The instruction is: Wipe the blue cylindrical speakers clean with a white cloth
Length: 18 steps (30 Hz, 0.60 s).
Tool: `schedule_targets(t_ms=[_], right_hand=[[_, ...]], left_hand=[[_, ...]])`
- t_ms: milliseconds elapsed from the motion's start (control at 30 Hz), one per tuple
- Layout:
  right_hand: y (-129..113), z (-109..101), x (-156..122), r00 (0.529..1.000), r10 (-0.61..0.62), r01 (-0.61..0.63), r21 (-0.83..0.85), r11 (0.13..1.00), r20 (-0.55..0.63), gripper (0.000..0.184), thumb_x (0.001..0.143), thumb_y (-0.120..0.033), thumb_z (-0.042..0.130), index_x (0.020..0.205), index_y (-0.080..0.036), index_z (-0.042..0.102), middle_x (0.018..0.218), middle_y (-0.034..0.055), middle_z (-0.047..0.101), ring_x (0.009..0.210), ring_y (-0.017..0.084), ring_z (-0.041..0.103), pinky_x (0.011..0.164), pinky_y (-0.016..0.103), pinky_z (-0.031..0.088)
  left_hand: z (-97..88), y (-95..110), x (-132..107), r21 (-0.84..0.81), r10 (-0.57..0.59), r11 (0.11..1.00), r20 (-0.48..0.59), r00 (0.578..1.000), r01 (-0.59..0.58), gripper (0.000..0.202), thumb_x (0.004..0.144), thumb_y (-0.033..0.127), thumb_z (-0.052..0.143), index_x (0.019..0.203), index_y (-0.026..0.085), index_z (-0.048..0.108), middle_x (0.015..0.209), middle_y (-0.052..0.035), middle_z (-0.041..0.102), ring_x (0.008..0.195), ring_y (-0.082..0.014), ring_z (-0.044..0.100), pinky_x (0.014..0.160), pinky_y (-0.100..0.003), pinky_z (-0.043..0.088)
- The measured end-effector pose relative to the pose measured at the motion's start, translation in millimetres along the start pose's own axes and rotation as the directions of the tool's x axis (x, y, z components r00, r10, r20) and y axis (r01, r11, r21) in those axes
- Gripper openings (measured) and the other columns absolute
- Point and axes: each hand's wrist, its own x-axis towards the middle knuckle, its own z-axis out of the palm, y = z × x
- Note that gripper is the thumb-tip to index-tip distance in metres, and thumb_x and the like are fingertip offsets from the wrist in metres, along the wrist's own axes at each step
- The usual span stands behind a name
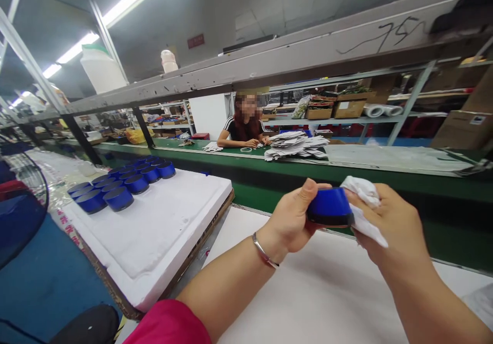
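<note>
My left hand (295,218) is closed around one side of a short blue cylinder with a black band along its lower edge (330,205). I cannot make out what kind of part it is. A crumpled white cloth (362,190) is bunched in my right hand (398,221), whose fingers press the cloth against the cylinder's right side. Both hands are raised above a white work surface (308,287). To the left, several similar blue cylinders (118,197) stand grouped on a white foam board (177,215).
A person (246,123) sits across the green bench (246,185), beside a pile of white papers (295,145). An overhead shelf (269,69) crosses the view, bearing a white jug (100,69) and a small bottle (168,61). A round fan-like guard (23,200) is at the left edge.
</note>
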Motion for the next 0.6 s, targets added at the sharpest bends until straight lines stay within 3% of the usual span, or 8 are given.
schedule_targets(t_ms=[100, 200, 300, 467, 600], right_hand=[[-5.8, -4.8, 4.9, 0.993, 0.112, -0.114, 0.046, 0.992, 0.031, 0.048, 0.054, -0.063, 0.081, 0.080, -0.024, 0.072, 0.062, 0.0052, 0.059, 0.055, 0.022, 0.048, 0.048, 0.037, 0.035], [-14.2, -7.4, -0.2, 0.984, 0.177, -0.172, 0.114, 0.979, -0.036, 0.047, 0.055, -0.060, 0.084, 0.084, -0.024, 0.074, 0.053, -0.0004, 0.049, 0.047, 0.017, 0.035, 0.044, 0.036, 0.028], [-17.3, -10.4, -5.6, 0.973, 0.192, -0.170, 0.168, 0.971, -0.124, 0.049, 0.055, -0.058, 0.088, 0.087, -0.024, 0.076, 0.057, -0.0005, 0.051, 0.049, 0.017, 0.038, 0.044, 0.035, 0.029], [-6.1, -7.1, -11.4, 0.979, -0.027, 0.039, 0.059, 0.997, -0.203, 0.053, 0.065, -0.064, 0.085, 0.098, -0.023, 0.081, 0.075, 0.0036, 0.064, 0.064, 0.023, 0.054, 0.059, 0.041, 0.044], [-5.3, -0.4, -21.2, 0.954, -0.202, 0.208, 0.000, 0.978, -0.221, 0.045, 0.074, -0.063, 0.078, 0.094, -0.022, 0.080, 0.083, 0.0065, 0.069, 0.076, 0.027, 0.061, 0.073, 0.044, 0.049]], left_hand=[[4.0, 12.6, -2.8, 0.007, -0.129, 0.992, -0.021, 0.991, 0.129, 0.075, 0.112, 0.080, 0.065, 0.117, 0.007, 0.084, 0.110, -0.0183, 0.082, 0.085, -0.0251, 0.077, 0.071, -0.035, 0.067], [10.4, 21.4, -7.2, -0.093, -0.220, 0.973, -0.091, 0.971, 0.211, 0.082, 0.123, 0.071, 0.038, 0.122, 0.003, 0.082, 0.112, -0.0214, 0.082, 0.079, -0.0221, 0.077, 0.063, -0.029, 0.065], [16.8, 28.3, -13.0, -0.229, -0.263, 0.945, -0.103, 0.959, 0.234, 0.087, 0.124, 0.067, 0.024, 0.128, -0.001, 0.078, 0.098, -0.0197, 0.080, 0.076, -0.0219, 0.078, 0.055, -0.024, 0.062], [18.2, 35.5, -15.8, -0.278, -0.337, 0.911, -0.071, 0.939, 0.306, 0.093, 0.120, 0.074, 0.025, 0.139, -0.002, 0.074, 0.091, -0.0219, 0.079, 0.073, -0.0231, 0.076, 0.058, -0.025, 0.065], [16.0, 33.3, -11.0, -0.221, -0.285, 0.945, -0.185, 0.941, 0.242, 0.086, 0.122, 0.072, 0.028, 0.127, 0.003, 0.078, 0.091, -0.0168, 0.078, 0.073, -0.0239, 0.074, 0.059, -0.030, 0.063]])
